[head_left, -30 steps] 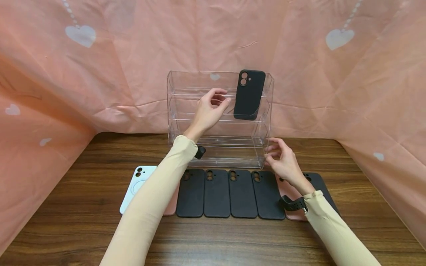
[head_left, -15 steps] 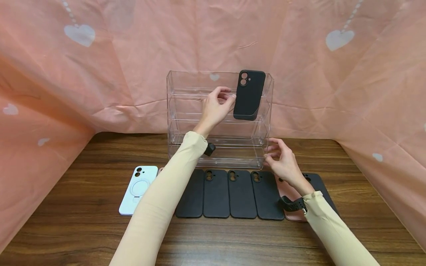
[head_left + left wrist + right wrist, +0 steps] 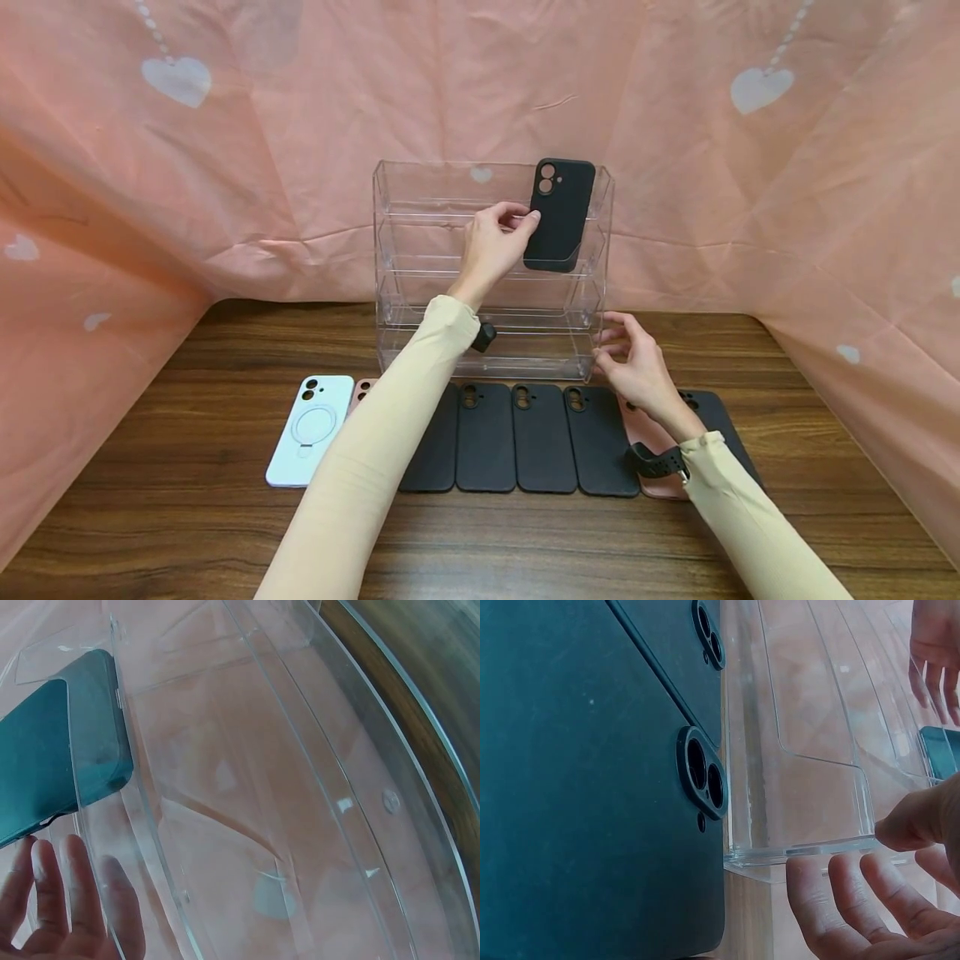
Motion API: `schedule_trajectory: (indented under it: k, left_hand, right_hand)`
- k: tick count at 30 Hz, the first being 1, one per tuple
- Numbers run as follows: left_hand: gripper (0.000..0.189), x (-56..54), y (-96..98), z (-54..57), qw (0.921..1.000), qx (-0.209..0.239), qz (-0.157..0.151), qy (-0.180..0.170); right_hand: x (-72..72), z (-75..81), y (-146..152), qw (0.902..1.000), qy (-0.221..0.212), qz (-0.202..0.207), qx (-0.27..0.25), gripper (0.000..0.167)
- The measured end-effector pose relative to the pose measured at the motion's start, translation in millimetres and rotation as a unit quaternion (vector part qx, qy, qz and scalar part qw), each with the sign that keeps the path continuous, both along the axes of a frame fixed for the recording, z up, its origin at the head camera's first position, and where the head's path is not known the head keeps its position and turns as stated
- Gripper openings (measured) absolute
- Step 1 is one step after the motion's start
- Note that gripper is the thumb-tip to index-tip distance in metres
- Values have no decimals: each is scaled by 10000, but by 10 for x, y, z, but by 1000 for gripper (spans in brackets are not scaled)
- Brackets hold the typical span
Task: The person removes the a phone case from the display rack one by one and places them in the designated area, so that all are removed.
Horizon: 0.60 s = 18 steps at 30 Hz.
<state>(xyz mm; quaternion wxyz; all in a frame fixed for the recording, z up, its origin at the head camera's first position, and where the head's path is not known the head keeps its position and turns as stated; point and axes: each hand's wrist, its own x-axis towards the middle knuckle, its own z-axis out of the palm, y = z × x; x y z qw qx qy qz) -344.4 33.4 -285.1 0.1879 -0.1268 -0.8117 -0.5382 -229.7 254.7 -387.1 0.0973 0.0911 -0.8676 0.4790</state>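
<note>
A clear tiered acrylic display rack (image 3: 517, 367) stands at the back of the table. A black phone case (image 3: 564, 218) leans upright in one of its upper tiers, on the right side. My left hand (image 3: 491, 250) is at the case's left edge, its thumb overlapping the front and its fingers curled toward the back. In the left wrist view, fingertips (image 3: 45, 855) lie right beside the case's edge (image 3: 45, 757). Low on the rack's right side panel, my right hand (image 3: 641, 371) grips the edge between thumb and fingers, as the right wrist view shows.
A row of phone cases lies in front of the rack: a white one (image 3: 307, 433) with a ring at left, several black ones (image 3: 545, 442), and pink ones (image 3: 660, 442) partly under the forearms. A pink cloth (image 3: 675, 150) hangs behind and at both sides of the wooden table (image 3: 525, 550).
My left hand has moved right across the rack, from beside the black phone case to its left edge. My right hand keeps its grip on the rack's side. The rack and case stay in place.
</note>
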Motion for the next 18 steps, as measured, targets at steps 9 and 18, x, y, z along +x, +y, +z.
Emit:
schedule_trajectory:
  k: [9, 18]
  left_hand:
    - [30, 29, 86, 18, 9981, -309, 523, -96]
    - [34, 69, 166, 25, 9947, -550, 803, -321]
  right_hand:
    - [29, 14, -2, 9999, 77, -13, 94, 57]
    - [31, 6, -2, 9998, 126, -50, 132, 56]
